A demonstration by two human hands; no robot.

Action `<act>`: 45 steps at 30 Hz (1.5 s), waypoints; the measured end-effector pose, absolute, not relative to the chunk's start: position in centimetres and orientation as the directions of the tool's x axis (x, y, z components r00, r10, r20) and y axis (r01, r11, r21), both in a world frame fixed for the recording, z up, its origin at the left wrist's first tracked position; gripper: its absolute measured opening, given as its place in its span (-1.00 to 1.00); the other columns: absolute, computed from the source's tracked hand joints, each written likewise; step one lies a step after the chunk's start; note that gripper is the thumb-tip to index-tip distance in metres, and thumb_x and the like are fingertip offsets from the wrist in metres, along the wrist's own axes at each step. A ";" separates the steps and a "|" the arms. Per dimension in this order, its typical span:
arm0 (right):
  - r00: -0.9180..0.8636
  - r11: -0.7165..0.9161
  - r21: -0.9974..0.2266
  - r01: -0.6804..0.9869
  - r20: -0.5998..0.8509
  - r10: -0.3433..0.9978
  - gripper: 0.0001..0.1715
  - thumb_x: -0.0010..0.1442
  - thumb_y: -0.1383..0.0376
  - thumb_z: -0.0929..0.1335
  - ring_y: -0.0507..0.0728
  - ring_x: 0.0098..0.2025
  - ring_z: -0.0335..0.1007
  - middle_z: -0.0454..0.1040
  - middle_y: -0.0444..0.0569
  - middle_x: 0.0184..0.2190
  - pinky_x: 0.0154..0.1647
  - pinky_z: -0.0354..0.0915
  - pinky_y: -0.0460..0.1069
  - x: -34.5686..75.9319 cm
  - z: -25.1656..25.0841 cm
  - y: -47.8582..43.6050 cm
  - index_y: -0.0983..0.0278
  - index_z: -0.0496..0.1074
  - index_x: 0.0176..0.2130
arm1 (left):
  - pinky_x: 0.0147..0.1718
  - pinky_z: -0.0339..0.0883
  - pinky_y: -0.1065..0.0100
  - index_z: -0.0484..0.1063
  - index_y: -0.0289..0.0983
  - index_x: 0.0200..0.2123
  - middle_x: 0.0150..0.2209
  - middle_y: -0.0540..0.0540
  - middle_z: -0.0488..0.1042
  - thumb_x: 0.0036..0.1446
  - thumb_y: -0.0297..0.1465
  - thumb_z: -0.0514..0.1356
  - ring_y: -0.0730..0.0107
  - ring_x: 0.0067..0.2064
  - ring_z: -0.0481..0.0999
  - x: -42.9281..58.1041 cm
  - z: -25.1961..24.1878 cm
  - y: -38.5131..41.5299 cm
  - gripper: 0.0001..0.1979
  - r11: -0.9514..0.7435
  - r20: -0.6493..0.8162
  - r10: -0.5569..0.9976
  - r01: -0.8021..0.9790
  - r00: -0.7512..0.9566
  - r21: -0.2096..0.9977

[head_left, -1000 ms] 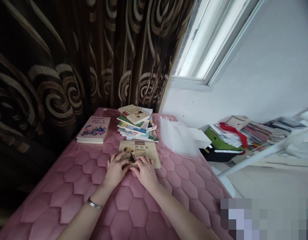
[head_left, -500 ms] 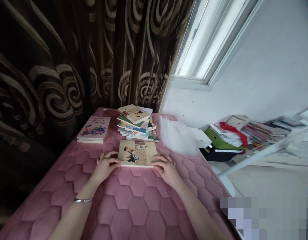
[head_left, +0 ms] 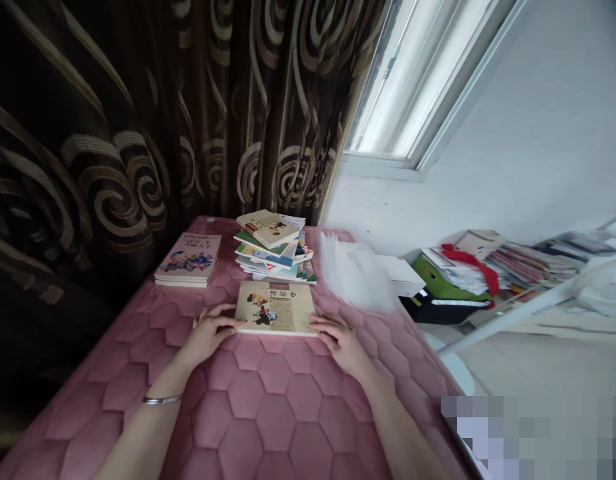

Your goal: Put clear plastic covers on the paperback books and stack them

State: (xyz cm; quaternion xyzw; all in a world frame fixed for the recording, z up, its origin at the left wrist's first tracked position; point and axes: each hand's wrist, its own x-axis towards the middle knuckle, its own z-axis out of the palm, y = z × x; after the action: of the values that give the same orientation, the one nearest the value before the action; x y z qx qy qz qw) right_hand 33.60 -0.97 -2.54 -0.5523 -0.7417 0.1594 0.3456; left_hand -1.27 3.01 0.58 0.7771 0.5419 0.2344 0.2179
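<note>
A cream book (head_left: pixel 288 313) with dark title characters and small painted figures on its cover lies flat on the pink quilted surface in front of me. My left hand (head_left: pixel 211 330) is closed at its left edge, fingertips on the near left corner. At the opposite side, my right hand (head_left: pixel 341 337) has its fingers stretched out, their tips touching the book's right edge. Just behind stands an uneven pile of books (head_left: pixel 273 250), topped by a similar cream one. To the left, a neat stack of pink-covered books (head_left: pixel 188 260) shows cartoon figures.
Clear plastic sleeves (head_left: pixel 355 273) lie right of the pile, beside a white box (head_left: pixel 403 277). Beyond the edge are a green and black container (head_left: pixel 433 287) with papers and a white bar (head_left: pixel 508 320). A dark patterned curtain (head_left: pixel 213 113) hangs behind.
My right hand has slid slightly rightward, its thumb coming off the book's near right corner. The left hand and the book stay about where they were.
</note>
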 end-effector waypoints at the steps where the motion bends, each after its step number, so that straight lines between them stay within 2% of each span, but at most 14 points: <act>1: -0.150 0.338 -0.618 0.710 0.335 0.930 -0.70 0.21 0.34 0.26 0.19 0.11 0.30 0.49 -0.10 0.01 0.16 0.17 0.23 33.6 -2.6 -1.0 0.06 0.53 -0.17 | 0.14 0.01 -0.21 0.56 0.05 -0.16 0.13 -0.03 0.37 0.09 -0.45 0.18 0.03 0.18 0.23 -1.4 0.5 3.1 -0.69 -0.319 0.126 0.944 0.740 0.306 0.592; 8: -0.145 0.334 -0.650 0.683 0.327 0.934 -0.64 0.19 0.38 0.25 0.16 0.12 0.29 0.43 -0.06 0.07 0.16 0.17 0.21 34.1 -2.8 -1.0 0.10 0.49 -0.09 | 0.17 0.02 -0.13 0.56 0.08 -0.17 0.10 -0.01 0.40 0.07 -0.52 0.18 0.10 0.16 0.28 -1.7 0.4 3.4 -0.63 -0.314 0.094 0.943 0.755 0.320 0.576; 18: -0.197 0.345 -0.708 0.616 0.285 0.938 -0.57 0.16 0.42 0.19 0.13 0.15 0.27 0.43 -0.05 0.07 0.19 0.19 0.17 34.9 -2.5 -0.9 0.12 0.50 -0.10 | 0.15 0.01 -0.18 0.57 0.04 -0.17 0.09 -0.05 0.41 0.02 -0.42 0.26 0.02 0.15 0.30 -1.5 0.5 3.2 -0.70 -0.288 0.093 0.952 0.750 0.291 0.596; 22: -0.072 0.231 -0.765 0.602 0.236 0.969 -0.59 0.13 0.40 0.18 0.13 0.11 0.32 0.44 -0.04 0.04 0.16 0.22 0.14 35.2 -2.4 0.0 0.16 0.50 -0.14 | 0.17 0.00 -0.12 0.56 0.02 -0.16 0.10 -0.04 0.40 -0.04 -0.38 0.31 0.03 0.16 0.28 -1.4 0.6 3.1 -0.68 -0.290 0.089 0.951 0.753 0.297 0.590; 27: 0.045 0.116 -0.773 0.624 0.183 0.982 -0.65 0.14 0.38 0.19 0.12 -0.03 0.44 0.52 -0.01 -0.09 0.08 0.28 0.08 33.8 -1.1 4.6 0.22 0.45 -0.13 | 0.10 -0.02 -0.25 0.55 -0.02 -0.24 0.15 -0.05 0.33 -0.08 -0.33 0.34 -0.08 0.18 0.21 -0.2 1.0 2.3 -0.74 -0.238 0.080 0.968 0.783 0.236 0.575; 30: 0.074 0.073 -0.761 0.645 0.157 0.985 -0.74 0.19 0.25 0.23 0.14 -0.13 0.48 0.55 0.01 -0.18 -0.07 0.34 0.04 32.4 -0.5 8.1 0.25 0.45 -0.20 | 0.05 0.02 -0.24 0.53 -0.05 -0.27 0.16 -0.05 0.29 -0.08 -0.34 0.34 -0.07 0.16 0.22 0.6 1.0 1.7 -0.78 -0.238 0.136 0.971 0.812 0.196 0.532; 34: 0.139 -0.008 -0.716 0.698 0.124 0.982 -0.73 0.18 0.18 0.26 0.17 -0.27 0.49 0.55 0.05 -0.35 -0.25 0.33 0.00 31.0 -0.6 10.9 0.31 0.44 -0.34 | 0.00 0.12 -0.12 0.50 -0.08 -0.27 0.14 -0.10 0.29 -0.09 -0.35 0.35 -0.03 0.12 0.22 1.4 0.5 1.2 -0.76 -0.288 0.243 0.950 0.853 0.197 0.435; 41: 0.163 -0.065 -0.639 0.766 0.096 0.982 -0.81 0.12 0.25 0.31 0.10 -0.33 0.44 0.53 -0.05 -0.37 -0.36 0.23 -0.09 31.1 -1.2 11.2 0.30 0.42 -0.25 | -0.04 0.18 0.00 0.49 -0.13 -0.25 0.12 -0.12 0.31 -0.04 -0.42 0.32 0.03 0.12 0.21 1.8 0.6 1.1 -0.78 -0.333 0.304 0.921 0.895 0.242 0.297; 45: 0.113 -0.055 -0.592 0.804 0.062 0.992 -0.86 0.15 0.30 0.30 0.07 -0.32 0.44 0.53 -0.07 -0.36 -0.34 0.23 -0.11 31.4 -0.6 11.5 0.28 0.43 -0.28 | -0.04 0.20 0.02 0.49 -0.13 -0.28 0.11 -0.10 0.33 -0.03 -0.42 0.31 0.04 0.13 0.21 1.6 0.7 1.4 -0.82 -0.324 0.318 0.918 0.909 0.236 0.262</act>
State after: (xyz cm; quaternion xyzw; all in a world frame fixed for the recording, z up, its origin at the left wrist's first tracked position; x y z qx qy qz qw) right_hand 31.42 11.48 -0.64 -0.7020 -0.6395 0.1858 0.2526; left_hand 1.62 1.41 0.74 0.7860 0.5811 0.2106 0.0109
